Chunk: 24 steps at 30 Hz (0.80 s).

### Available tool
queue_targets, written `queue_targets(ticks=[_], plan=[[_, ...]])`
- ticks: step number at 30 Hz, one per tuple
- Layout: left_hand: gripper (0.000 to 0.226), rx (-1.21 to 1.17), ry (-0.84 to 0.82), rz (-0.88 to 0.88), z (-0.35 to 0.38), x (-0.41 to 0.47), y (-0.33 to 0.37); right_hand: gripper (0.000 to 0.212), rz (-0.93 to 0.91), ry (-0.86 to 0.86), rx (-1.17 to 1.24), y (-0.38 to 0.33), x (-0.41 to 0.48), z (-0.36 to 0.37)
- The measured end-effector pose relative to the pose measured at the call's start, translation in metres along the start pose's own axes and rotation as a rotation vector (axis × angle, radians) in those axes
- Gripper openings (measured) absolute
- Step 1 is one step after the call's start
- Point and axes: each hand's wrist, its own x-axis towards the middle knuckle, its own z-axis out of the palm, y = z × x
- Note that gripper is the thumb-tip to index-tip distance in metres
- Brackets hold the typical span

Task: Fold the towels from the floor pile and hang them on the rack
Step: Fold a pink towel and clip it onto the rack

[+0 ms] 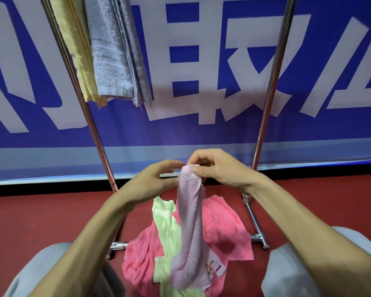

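A pale lilac towel (190, 224) hangs in a long strip from my right hand (214, 168), which pinches its top corner. My left hand (152, 183) is just left of that corner with its fingers spread, touching the towel's edge. The towel's lower end trails onto the floor pile, where a pink towel (223, 230) and a light green towel (165, 226) lie crumpled. Up on the rack at top left hang a folded yellow towel (75, 50) and a folded grey-blue towel (114, 52).
The metal rack's left post (84, 101) and right post (270, 95) rise on either side of the pile, with its base feet (258, 236) on the red floor (41, 217). A blue banner with large white characters (201, 61) stands behind. My grey-clad knees frame the pile.
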Motion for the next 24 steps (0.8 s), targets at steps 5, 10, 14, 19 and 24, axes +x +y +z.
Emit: queue_targets(ticks=[5,10,14,19,24], plan=[[0.059,0.064,-0.189,0.058,-0.012,-0.001,0.001,0.007,-0.126,-0.025,0.033,-0.002,-0.005,-0.011],[0.018,0.052,-0.156,0.034,-0.004,0.004,-0.006,0.018,-0.16,0.098,0.05,0.001,-0.004,-0.012],[0.019,0.093,-0.112,0.01,-0.005,0.003,-0.002,0.016,-0.165,0.208,0.116,0.0,-0.002,-0.013],[0.008,0.437,0.133,-0.005,-0.006,0.003,-0.005,0.023,-0.069,0.454,0.141,0.006,0.003,-0.019],[0.017,0.604,0.317,0.007,-0.011,0.003,-0.008,0.021,0.073,0.623,-0.059,0.019,0.007,-0.023]])
